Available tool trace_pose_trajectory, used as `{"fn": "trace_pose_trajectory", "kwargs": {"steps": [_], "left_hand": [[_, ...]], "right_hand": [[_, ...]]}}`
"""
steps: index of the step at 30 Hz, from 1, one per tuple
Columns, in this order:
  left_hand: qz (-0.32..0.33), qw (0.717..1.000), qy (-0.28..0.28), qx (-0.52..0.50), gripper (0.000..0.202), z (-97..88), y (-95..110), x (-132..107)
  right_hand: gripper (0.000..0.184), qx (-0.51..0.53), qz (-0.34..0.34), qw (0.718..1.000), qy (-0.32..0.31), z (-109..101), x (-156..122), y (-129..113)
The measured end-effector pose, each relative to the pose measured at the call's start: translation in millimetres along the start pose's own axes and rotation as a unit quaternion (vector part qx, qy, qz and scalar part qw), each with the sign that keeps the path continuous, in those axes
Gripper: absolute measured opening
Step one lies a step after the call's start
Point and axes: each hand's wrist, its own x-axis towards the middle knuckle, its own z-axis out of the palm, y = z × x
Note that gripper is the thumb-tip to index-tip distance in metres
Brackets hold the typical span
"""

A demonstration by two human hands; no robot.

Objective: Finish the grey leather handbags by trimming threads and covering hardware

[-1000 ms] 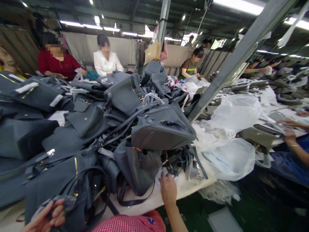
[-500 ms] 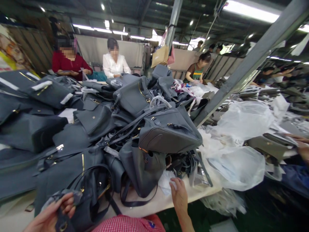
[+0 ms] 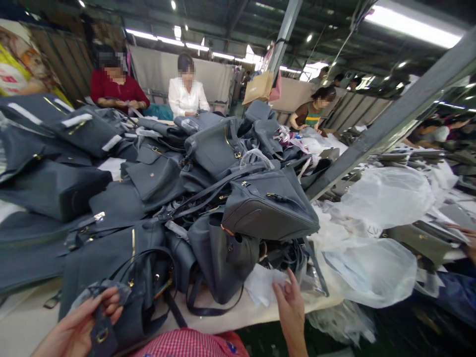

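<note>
Lower left, my left hand (image 3: 98, 310) is closed on a dark grey bag strap (image 3: 102, 333) with a buckle and clear plastic wrap (image 3: 122, 291) about it. The strap hangs in front of a dark grey handbag (image 3: 111, 263) with a gold zipper, lying at the table's near edge. My right hand (image 3: 290, 305) is at a thin white sheet (image 3: 263, 286) on the table. Its thumb and index finger are apart, the fingertips over the sheet's right edge. Just beyond the sheet stands a grey bag (image 3: 223, 258) with its strap looped on the table.
A large pile of grey bags (image 3: 271, 203) covers the table (image 3: 208, 322). Clear plastic bags (image 3: 372, 272) lie to the right, some hanging past the edge. A slanted metal post (image 3: 383, 119) crosses the right side. Several people sit across the pile; another person's hand (image 3: 468, 238) is far right.
The view has shifted slightly, so the pile sits further right. My right thumb and index finger have spread, and more of the white sheet shows. My left hand keeps its hold on the strap.
</note>
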Motion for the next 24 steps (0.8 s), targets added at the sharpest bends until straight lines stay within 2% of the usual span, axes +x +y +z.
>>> {"fn": "trace_pose_trajectory", "kwargs": {"steps": [3,5,6,8,10,12,13,15,18,23,24], "left_hand": [[0.019,0.999,-0.032,0.029,0.024,0.7,1,-20],[0.049,0.994,-0.082,0.058,0.011,-1.0,2,-33],[0.064,0.99,-0.102,0.077,0.011,-2.4,3,-37],[0.094,0.979,-0.13,0.127,0.021,-6.2,5,-39],[0.123,0.961,-0.153,0.193,0.03,-10.8,10,-37],[0.147,0.945,-0.168,0.241,0.034,-15.1,16,-34],[0.154,0.94,-0.173,0.251,0.035,-16.9,19,-33],[0.159,0.939,-0.177,0.249,0.035,-20.0,24,-32],[0.157,0.943,-0.174,0.234,0.031,-24.7,29,-32],[0.175,0.948,-0.16,0.214,0.015,-34.7,28,-35],[0.182,0.949,-0.157,0.206,0.013,-37.0,27,-36]], "right_hand": [[0.08,0.068,0.032,0.993,-0.09,-18,-10,-41],[0.078,0.131,0.068,0.968,-0.203,-16,-16,-76],[0.074,0.154,0.083,0.946,-0.273,-8,-19,-94],[0.069,0.174,0.106,0.87,-0.449,23,-30,-132],[0.068,0.178,0.117,0.771,-0.6,67,-50,-169],[0.065,0.157,0.125,0.71,-0.675,113,-77,-200],[0.061,0.13,0.117,0.697,-0.696,134,-91,-211],[0.051,0.07,0.06,0.691,-0.717,168,-115,-223],[0.041,0.036,-0.017,0.689,-0.724,204,-137,-223],[0.012,0.068,0.045,0.67,-0.737,238,-152,-214],[0.012,0.082,0.064,0.664,-0.74,241,-154,-215]]}}
